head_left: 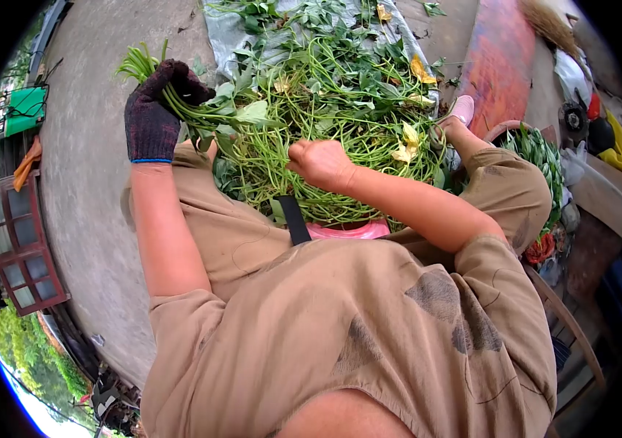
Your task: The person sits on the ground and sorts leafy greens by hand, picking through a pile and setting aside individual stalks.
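Gathering seems underway: the gloved left hand (156, 109) has its fingers around a leafy bunch (195, 115) beside the vine heap (340, 95); the right hand (323, 163) curls over the heap, grip unclear; adding more calls for a careful pinch

The dark glove on the left hand (157, 109) conceals the middle of the stem bundle (192, 110). The fingertips of the right hand (322, 163) are turned out of view; whether they grip a stem cannot be determined. The grey sheet (224, 33) is largely covered by greens and cut off by the upper edge, and the pink item (347, 231) is partly obscured by stems and shirt (311, 314).
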The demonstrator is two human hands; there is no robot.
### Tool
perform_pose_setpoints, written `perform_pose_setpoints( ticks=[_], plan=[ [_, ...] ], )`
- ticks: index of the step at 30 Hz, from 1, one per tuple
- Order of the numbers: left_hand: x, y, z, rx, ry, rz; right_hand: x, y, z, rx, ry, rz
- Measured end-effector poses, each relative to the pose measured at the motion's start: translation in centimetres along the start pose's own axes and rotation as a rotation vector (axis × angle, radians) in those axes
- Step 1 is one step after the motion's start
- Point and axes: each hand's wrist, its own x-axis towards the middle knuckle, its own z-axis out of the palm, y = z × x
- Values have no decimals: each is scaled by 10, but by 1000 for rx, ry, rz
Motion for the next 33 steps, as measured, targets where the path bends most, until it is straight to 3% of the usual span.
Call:
perform_pose_setpoints(
  ticks=[1, 2, 4, 6, 8, 10, 13, 18, 20, 28, 33],
  plan=[
    [-1, -1, 3, 7, -41, -13, 6, 10, 1, -113, 129, -47],
    [-2, -1, 6, 14, -84, -26, 8, 17, 4, -177, 81, 10],
    [2, -1, 8, -22, -127, -101, 0, 31, 29, -224, -49, 63],
    [5, -2, 8, -58, -241, -131, -17, 31, 46, -184, -354, -3],
    [9, -4, 13, 45, -94, -132, -10, 38, 45, -126, -463, -31],
    [10, -5, 12, 167, 25, -140, 16, 52, 34, -114, -198, 3],
    [12, -8, 18, 347, 120, -155, 75, 91, 13, -135, 167, 233],
    [14, -5, 32, 502, 173, -166, 107, 179, 17, -272, -73, 656],
    [15, -4, 31, 493, 159, -146, 95, 201, 17, -271, -135, 648],
    [3, 1, 36, 514, 142, -115, 55, 185, -112, -33, 201, 345],
    [-9, -1, 42, 491, 137, -28, 7, 98, -199, 334, 162, 313]
  ],
)
